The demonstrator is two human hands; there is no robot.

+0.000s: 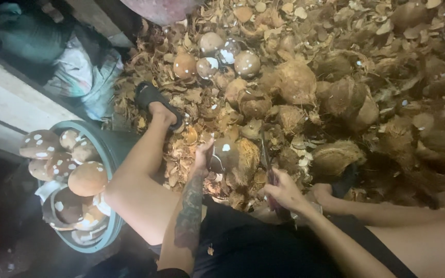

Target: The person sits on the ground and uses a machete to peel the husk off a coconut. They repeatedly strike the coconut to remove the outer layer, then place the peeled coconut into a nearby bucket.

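Closest in, the right hand [284, 191] is closed around a knife [267, 163] whose blade points away from it. Just left of that blade, the left hand [202, 157] grips a half-husked coconut [231, 154]. Beyond both hands lies a heap of husks [336, 77]; far left of the left hand, a tub [110, 149] holds peeled coconuts [86, 177].

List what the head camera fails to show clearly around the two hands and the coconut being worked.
- Tool in the right hand: head view, thin, dark, blurred; its kind is unclear.
- Coconut under the left hand: near side hidden by fingers and husk.
- Tub of peeled coconuts: lower layers covered by upper ones.
- Round reddish object: cut by the top edge.
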